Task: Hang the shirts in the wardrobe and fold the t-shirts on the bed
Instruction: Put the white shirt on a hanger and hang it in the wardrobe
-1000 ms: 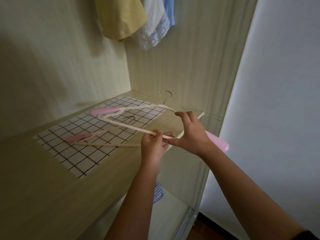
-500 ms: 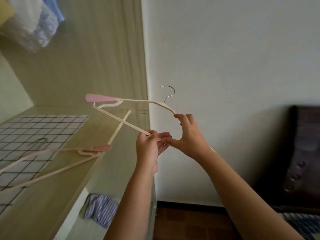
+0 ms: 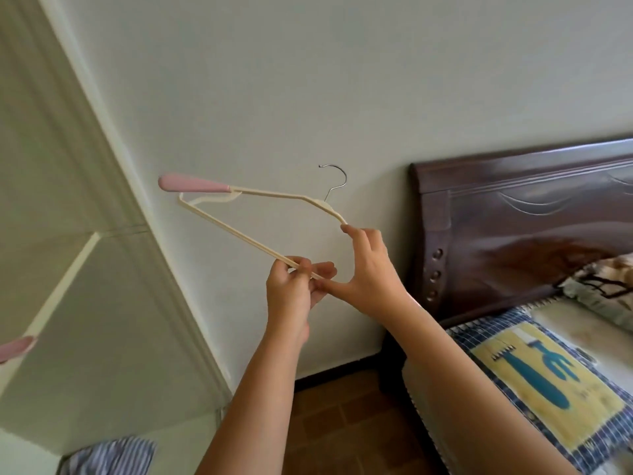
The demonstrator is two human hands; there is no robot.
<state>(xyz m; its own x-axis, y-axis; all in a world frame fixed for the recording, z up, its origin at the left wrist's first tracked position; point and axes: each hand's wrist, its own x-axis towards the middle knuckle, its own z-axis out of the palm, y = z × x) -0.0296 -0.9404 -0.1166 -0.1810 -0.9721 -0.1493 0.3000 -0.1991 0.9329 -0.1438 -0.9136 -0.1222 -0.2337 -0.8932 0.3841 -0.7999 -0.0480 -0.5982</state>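
Observation:
I hold a cream clothes hanger [image 3: 239, 225] with pink ends and a metal hook in front of the pale wall. My left hand [image 3: 294, 289] pinches its lower bar near the middle. My right hand [image 3: 366, 269] grips the hanger's right side, fingers over the upper arm and thumb under the bar. The pink tip of another hanger [image 3: 15, 348] shows at the left edge on the wardrobe shelf. A blue-and-white striped garment [image 3: 109, 457] lies at the bottom left, low in the wardrobe.
The wardrobe side panel [image 3: 102, 303] fills the left. A bed with a dark wooden headboard [image 3: 513, 228] and a blue-checked, yellow-patterned cover [image 3: 548, 378] stands at the right, with a patterned pillow [image 3: 603, 286]. Brown floor [image 3: 342, 399] lies between them.
My view has swung right, from the wardrobe shelf to the wall and bed. Both hands have carried the hanger along, keeping the same hold.

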